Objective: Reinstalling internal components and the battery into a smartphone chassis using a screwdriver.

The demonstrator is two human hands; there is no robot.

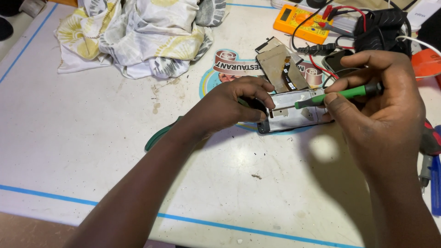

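Two hands: both closed on items, centre of white table (92, 138).
Left hand (229, 108): fingers curled, clamped on left end of opened phone (294, 112).
Right hand (381, 101): pinched shut around green screwdriver (340, 95), tip resting on phone.
Far: orange multimeter (301, 20), loose phone panel (280, 64), crumpled cloth (138, 32).
Left, near forearm: green-handled tool (158, 135).

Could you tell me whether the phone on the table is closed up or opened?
Opened: the phone shows its bare metal inner frame, the left hand steadies it, and the right hand holds a green screwdriver on it.
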